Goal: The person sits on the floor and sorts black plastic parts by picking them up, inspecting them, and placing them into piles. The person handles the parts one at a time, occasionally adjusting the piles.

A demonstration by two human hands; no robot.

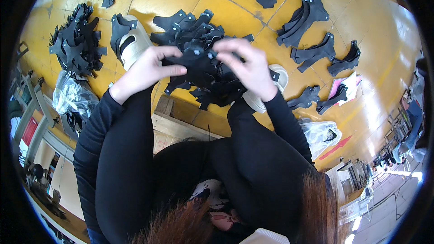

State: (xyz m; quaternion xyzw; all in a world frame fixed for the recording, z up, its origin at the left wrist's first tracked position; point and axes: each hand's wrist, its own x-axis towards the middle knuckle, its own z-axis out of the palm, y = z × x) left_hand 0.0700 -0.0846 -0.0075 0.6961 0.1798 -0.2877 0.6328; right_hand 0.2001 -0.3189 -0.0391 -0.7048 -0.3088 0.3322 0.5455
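My left hand [153, 66] has its thumb and fingers closed on the edge of a black cut piece [195, 63] with small pale tags. Opposite it, my right hand [249, 65] is curled at the other side of the black piece, fingertips slightly blurred against it. The piece sits over a loose heap of similar black cut pieces [203, 30], between my feet on the floor. Because everything there is dark, where the held piece ends and the heap begins is hard to make out.
A stack of black pieces [74, 45] stands at the left, above a clear plastic bag [72, 92]. My light shoe [135, 40] has a black piece on it. Smaller stacks [305, 16] lie at the right. A wooden frame [181, 124] lies between my legs; another bag [318, 135] is at right.
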